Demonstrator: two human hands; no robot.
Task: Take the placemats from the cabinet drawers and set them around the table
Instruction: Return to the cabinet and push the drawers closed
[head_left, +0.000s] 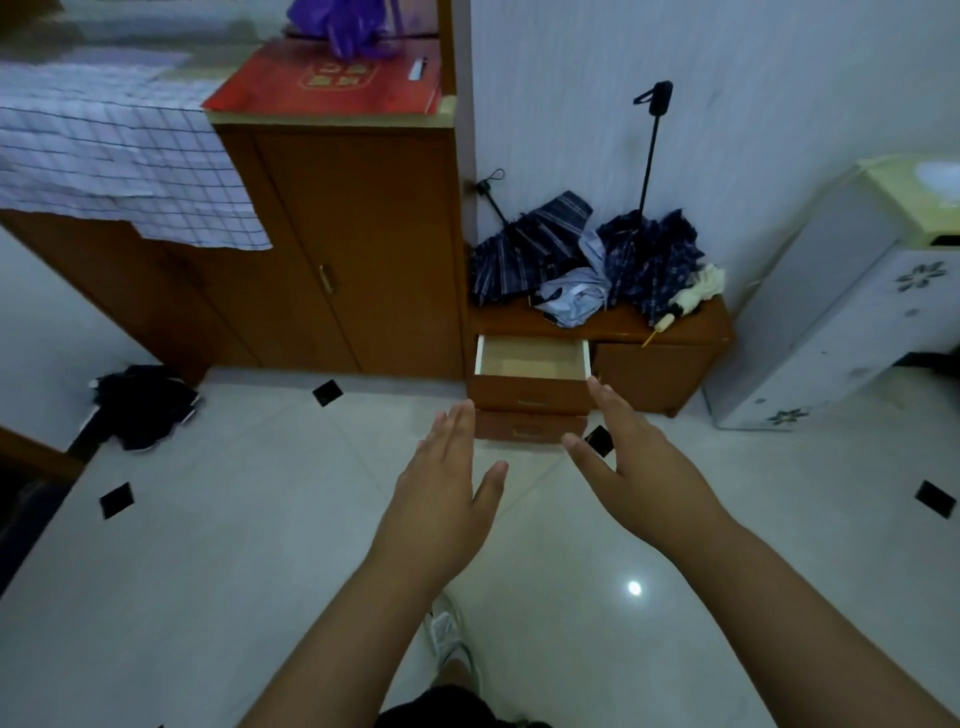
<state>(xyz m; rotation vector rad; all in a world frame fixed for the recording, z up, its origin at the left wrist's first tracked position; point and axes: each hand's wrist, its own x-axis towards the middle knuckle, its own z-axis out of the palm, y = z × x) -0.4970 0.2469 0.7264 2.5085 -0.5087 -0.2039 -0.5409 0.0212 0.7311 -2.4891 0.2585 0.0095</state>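
Note:
A low brown cabinet (660, 374) stands against the white wall. Its top drawer (532, 358) is pulled out and looks empty inside. The drawer below it (524, 428) is shut or nearly so. Both my hands reach forward over the floor toward these drawers. My left hand (447, 483) is flat with fingers apart, just in front of the lower drawer. My right hand (634, 457) is also spread, its fingertips near the open drawer's right front corner. Neither hand holds anything. No placemat is in view.
Several folded umbrellas (597, 260) lie piled on the low cabinet. A tall brown cupboard (353, 249) stands to the left with a red box (332, 83) on top. A checked cloth (114, 166) hangs at far left. A white floral unit (841, 312) is at right. Dark clothing (140, 410) lies on the tiled floor.

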